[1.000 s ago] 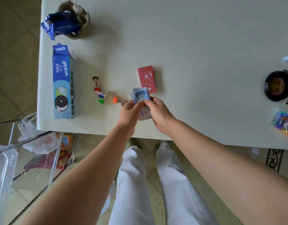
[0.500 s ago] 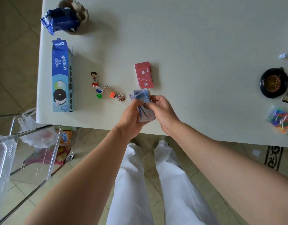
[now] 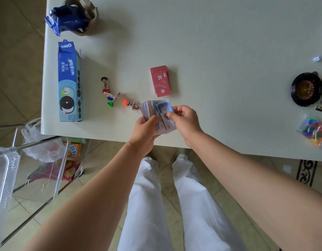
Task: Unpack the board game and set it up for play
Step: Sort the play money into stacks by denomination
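— Holding what, over the table's (image 3: 220, 42) near edge?
— A blue card deck (image 3: 147, 108): left hand (image 3: 144, 129) grips it with curled fingers, right hand (image 3: 186, 122) pinches, seemingly, the top card (image 3: 164, 113).

Bare forearms (image 3: 102, 187), white trousers (image 3: 147, 205), seemingly loose-cut

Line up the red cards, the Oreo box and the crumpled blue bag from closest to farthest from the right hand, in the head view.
From the right hand, pinching the blue cards:
1. Red cards, just beyond, slightly left.
2. Oreo box, far left.
3. Crumpled blue bag, farthest back on the left.
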